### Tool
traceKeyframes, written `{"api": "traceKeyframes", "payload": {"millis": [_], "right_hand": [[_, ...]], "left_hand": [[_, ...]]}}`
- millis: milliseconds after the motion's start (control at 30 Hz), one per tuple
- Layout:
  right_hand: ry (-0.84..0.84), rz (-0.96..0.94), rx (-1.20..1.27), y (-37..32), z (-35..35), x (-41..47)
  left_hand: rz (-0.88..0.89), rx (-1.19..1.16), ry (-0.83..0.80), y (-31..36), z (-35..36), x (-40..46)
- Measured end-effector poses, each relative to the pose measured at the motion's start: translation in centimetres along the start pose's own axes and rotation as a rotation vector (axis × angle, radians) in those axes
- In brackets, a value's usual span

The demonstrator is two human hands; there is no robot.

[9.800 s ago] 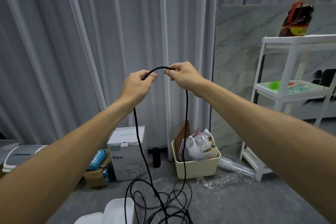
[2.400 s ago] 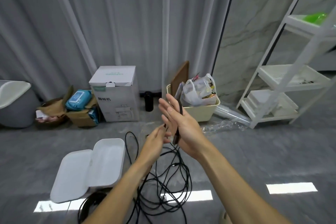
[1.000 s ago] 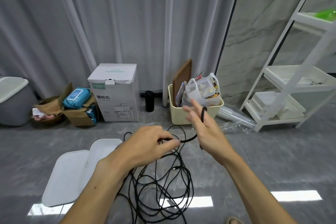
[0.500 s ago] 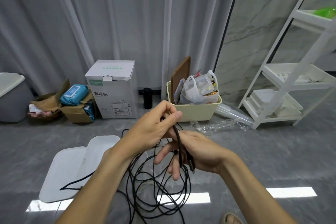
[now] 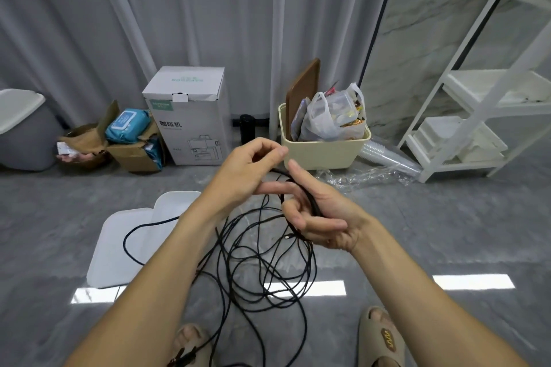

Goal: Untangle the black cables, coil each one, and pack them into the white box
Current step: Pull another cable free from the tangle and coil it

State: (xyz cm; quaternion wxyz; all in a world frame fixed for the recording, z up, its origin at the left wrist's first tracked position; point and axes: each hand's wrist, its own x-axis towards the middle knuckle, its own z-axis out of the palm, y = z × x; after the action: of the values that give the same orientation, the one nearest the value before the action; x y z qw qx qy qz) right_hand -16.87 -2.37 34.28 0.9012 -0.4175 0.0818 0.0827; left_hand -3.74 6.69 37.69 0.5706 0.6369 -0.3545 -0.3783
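Our left hand (image 5: 243,171) has swung another loop of black cable (image 5: 262,262) onto our right hand (image 5: 320,217), whose fingers grip the growing coil; white box (image 5: 125,241) waits open.

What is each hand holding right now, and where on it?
The right hand grips loops of black cable near its plug end. The left hand pinches the same cable's run just above.
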Motion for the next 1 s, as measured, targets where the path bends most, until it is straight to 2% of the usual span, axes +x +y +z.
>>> {"api": "traceKeyframes", "payload": {"millis": [100,200,233,367,467,567,700,767,867,1000], "right_hand": [[-0.038,-0.004,0.049,0.0,-0.1,-0.5],[-0.094,-0.12,0.115,0.0,0.3,-0.8],[-0.111,-0.161,0.173,0.0,0.5,-0.8],[-0.265,-0.219,0.536,-0.3,1.0,-0.6],[-0.273,-0.25,0.626,-0.4,1.0,-0.4],[-0.088,-0.368,0.604,-0.6,0.9,-0.2],[0.259,-0.629,0.45,-2.1,1.2,-0.3],[0.419,-0.694,0.343,-2.5,0.6,-0.5],[0.604,-0.689,0.11,-2.4,0.0,-0.6],[0.78,-0.559,-0.279,-2.1,-0.5,-0.6]], "left_hand": [[-0.044,-0.011,0.076,-0.5,-0.3,0.2],[-0.094,-0.291,0.111,-1.3,-0.5,0.6],[-0.089,-0.308,0.107,-1.6,-0.4,0.6],[-0.121,-0.19,0.022,-2.8,1.1,-0.1],[-0.148,-0.126,-0.116,-4.2,2.0,-0.3],[-0.188,-0.2,-0.214,-4.6,2.5,-0.7],[-0.489,-0.111,-0.329,-4.7,2.5,-1.3],[-0.536,-0.069,-0.384,-4.5,2.3,-1.6],[-0.517,-0.037,-0.431,-4.0,1.8,-1.5],[-0.524,-0.022,-0.457,-3.1,0.7,-1.5]]}}
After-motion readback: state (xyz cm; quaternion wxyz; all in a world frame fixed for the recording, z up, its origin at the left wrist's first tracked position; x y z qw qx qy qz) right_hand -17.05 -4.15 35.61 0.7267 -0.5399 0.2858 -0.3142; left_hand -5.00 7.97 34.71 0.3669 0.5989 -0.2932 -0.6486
